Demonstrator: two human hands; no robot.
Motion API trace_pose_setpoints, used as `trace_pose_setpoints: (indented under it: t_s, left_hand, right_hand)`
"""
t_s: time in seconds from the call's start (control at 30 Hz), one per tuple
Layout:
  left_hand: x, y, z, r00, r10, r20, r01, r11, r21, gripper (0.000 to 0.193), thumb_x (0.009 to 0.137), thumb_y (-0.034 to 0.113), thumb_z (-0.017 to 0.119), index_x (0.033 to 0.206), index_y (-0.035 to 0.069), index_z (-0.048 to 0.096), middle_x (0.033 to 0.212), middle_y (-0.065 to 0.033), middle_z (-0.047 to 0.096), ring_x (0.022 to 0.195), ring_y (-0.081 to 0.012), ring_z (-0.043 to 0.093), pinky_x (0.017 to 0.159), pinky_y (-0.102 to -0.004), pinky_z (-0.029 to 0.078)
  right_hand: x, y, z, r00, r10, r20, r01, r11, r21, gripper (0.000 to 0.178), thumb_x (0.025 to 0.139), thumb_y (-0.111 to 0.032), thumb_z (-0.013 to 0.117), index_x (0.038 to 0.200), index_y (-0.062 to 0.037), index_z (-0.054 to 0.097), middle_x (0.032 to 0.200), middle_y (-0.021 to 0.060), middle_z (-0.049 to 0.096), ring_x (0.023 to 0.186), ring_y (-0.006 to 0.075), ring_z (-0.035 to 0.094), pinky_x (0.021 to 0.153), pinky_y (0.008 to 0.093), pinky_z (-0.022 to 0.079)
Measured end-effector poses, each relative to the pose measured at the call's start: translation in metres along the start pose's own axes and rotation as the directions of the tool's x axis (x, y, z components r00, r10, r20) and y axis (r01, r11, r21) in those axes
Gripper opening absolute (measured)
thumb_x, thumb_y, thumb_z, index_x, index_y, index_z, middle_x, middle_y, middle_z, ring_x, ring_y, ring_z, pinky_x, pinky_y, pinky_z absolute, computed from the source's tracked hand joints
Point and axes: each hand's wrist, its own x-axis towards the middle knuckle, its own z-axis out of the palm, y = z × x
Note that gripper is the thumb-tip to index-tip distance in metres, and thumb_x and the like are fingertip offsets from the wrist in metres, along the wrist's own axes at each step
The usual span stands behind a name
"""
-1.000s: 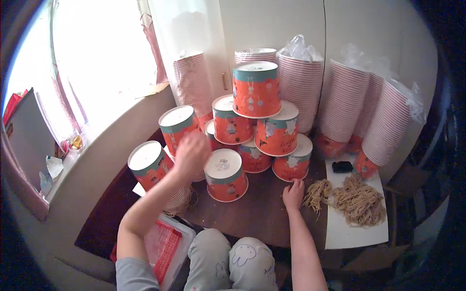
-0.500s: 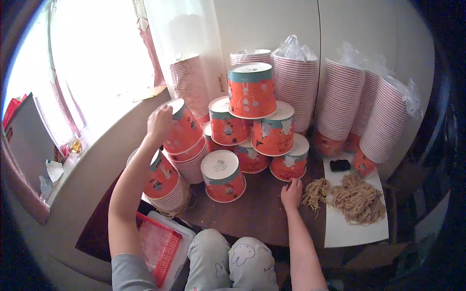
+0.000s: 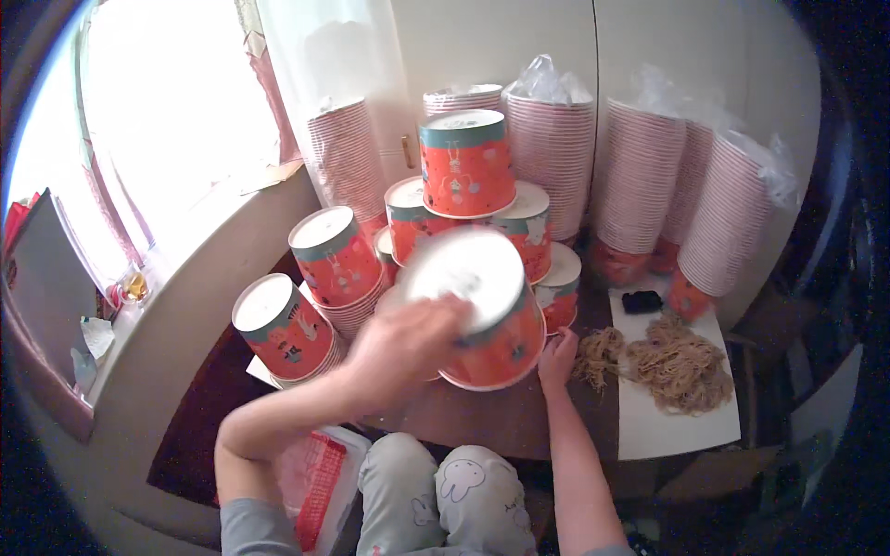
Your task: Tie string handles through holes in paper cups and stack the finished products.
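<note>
My left hand [image 3: 413, 338] grips an upside-down orange paper bucket [image 3: 505, 357] by its white base, holding it in the air over the table. Motion blurs the hand and the bucket. My right hand [image 3: 558, 360] rests on the table with its fingers curled, close to the lowest right bucket [image 3: 559, 301] of a pyramid. Whether anything is in those fingers is hidden. More upside-down buckets make up the pyramid, topped by one orange and teal bucket [image 3: 468, 171]. Two nested stacks stand to the left, the farther one [image 3: 343, 264] and the nearer one [image 3: 289, 338].
Tall nested bucket stacks [image 3: 549, 157], some with clear plastic over them, line the wall. Right of my right hand lie bundles of tan string [image 3: 681, 371] on white board [image 3: 658, 440] and a black object [image 3: 642, 301]. A red basket [image 3: 324, 473] sits below the table's edge.
My left hand has brought a bucket from the farther left stack to the right and nearer, before the pyramid. My right hand has barely moved.
</note>
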Motion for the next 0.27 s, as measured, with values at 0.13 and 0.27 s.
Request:
trace_pose_setpoints:
  t_s: [0.13,0.27]
  left_hand:
    - [-0.010,0.005,0.083,0.992,0.087,0.095,-0.079,0.993,-0.083,0.027,0.073,0.011,0.052,0.098,0.002,0.049,0.107,-0.0148,0.054,0.102,-0.0269,0.052,0.085,-0.0358,0.043]
    - [-0.019,-0.006,0.125,0.984,0.106,0.144,-0.093,0.991,-0.093,0.025,0.073,0.010,0.049,0.096,0.001,0.046,0.111,-0.0174,0.050,0.101,-0.0294,0.052,0.085,-0.0360,0.042]
  right_hand:
    - [0.005,0.019,0.000,0.999,0.014,-0.029,-0.013,1.000,0.028,0.022,0.084,-0.012,0.039,0.097,0.0035,0.047,0.096,0.0198,0.050,0.095,0.0331,0.046,0.083,0.0395,0.036]
    - [0.002,0.025,-0.001,0.993,0.106,-0.050,-0.090,0.964,0.252,0.024,0.087,-0.020,0.042,0.100,-0.0008,0.047,0.098,0.0135,0.051,0.091,0.0235,0.049,0.083,0.0334,0.037]
